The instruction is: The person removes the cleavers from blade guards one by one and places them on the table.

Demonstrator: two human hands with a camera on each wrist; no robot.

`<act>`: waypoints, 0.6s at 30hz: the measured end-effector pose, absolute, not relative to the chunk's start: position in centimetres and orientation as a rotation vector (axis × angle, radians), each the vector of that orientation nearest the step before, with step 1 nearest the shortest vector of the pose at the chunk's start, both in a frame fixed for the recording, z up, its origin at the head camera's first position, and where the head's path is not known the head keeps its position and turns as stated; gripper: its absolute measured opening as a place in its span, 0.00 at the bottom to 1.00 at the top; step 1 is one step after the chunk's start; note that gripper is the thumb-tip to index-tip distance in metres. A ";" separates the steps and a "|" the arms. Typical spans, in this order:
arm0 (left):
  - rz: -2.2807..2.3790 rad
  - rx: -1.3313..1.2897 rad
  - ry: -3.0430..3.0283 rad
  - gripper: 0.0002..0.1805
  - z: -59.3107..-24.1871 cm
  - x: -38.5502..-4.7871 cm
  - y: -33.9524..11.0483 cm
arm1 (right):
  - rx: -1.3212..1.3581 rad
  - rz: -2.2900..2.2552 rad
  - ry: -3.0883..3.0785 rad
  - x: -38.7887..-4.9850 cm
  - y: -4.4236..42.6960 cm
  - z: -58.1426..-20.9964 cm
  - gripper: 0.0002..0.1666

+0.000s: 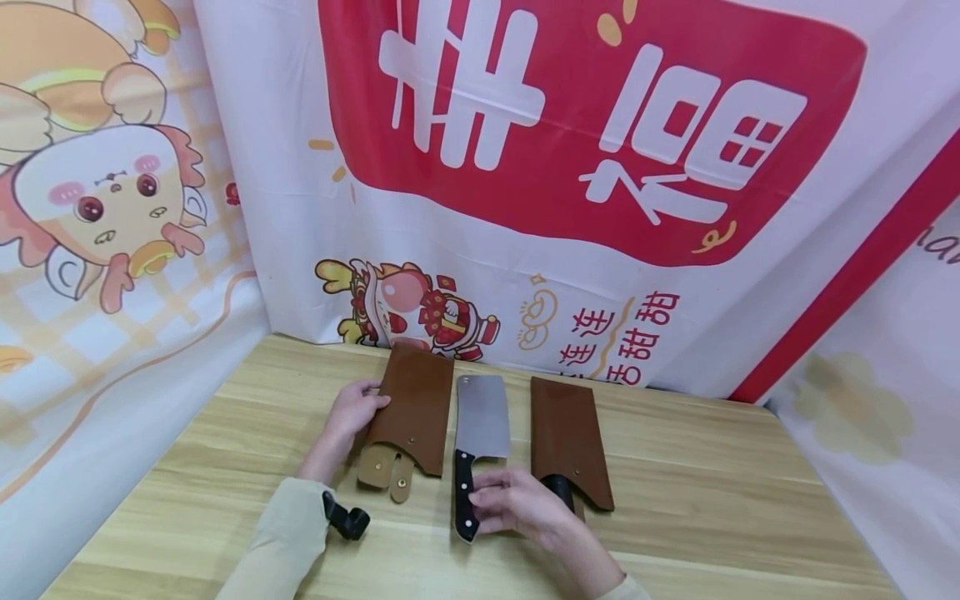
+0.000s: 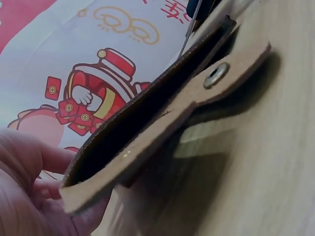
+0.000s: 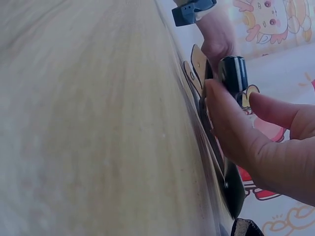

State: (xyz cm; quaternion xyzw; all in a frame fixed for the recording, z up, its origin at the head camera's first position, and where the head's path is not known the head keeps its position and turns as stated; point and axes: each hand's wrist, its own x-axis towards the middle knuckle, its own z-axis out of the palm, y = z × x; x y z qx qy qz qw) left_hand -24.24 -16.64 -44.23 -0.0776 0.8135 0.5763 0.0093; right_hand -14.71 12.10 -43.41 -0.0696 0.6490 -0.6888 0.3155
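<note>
A brown sheath [image 1: 412, 400] with tan straps lies on the left, its left edge gripped by my left hand [image 1: 358, 412]. In the left wrist view, that hand [image 2: 29, 191] has its thumb and fingers at the edge of the sheath [image 2: 133, 157], whose mouth gapes. Right of it is a cleaver with a broad steel blade [image 1: 482, 417] and black riveted handle [image 1: 464, 497]. My right hand [image 1: 521, 504] holds the handle from its right side. The right wrist view has the handle [image 3: 234, 73] between the thumb and fingers of that hand [image 3: 270, 152].
A second brown sheath [image 1: 570, 433] lies to the right, a black handle [image 1: 558, 490] protruding from its near end. The wooden table [image 1: 697, 500] meets a printed cloth backdrop [image 1: 480, 225] behind the sheaths, with more printed cloth at both sides.
</note>
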 end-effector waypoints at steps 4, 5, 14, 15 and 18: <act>1.734 -0.161 2.625 0.26 -44.3 -24.3 -16.8 | -0.203 -1.791 1.702 -14.6 12.2 -43.3 0.19; 1.706 -0.141 2.653 0.26 -44.3 -24.3 -16.9 | -0.204 -1.783 1.706 -14.6 12.2 -43.2 0.20; 1.450 -0.129 2.838 0.24 -44.1 -24.0 -16.9 | -0.246 -1.755 1.773 -14.6 12.6 -42.4 0.24; 1.439 -0.136 2.846 0.24 -44.0 -24.0 -16.9 | -0.255 -1.754 1.782 -14.6 12.7 -42.2 0.24; 1.411 -0.143 2.865 0.24 -43.7 -24.1 -16.8 | -0.270 -1.763 1.797 -14.9 13.2 -41.7 0.24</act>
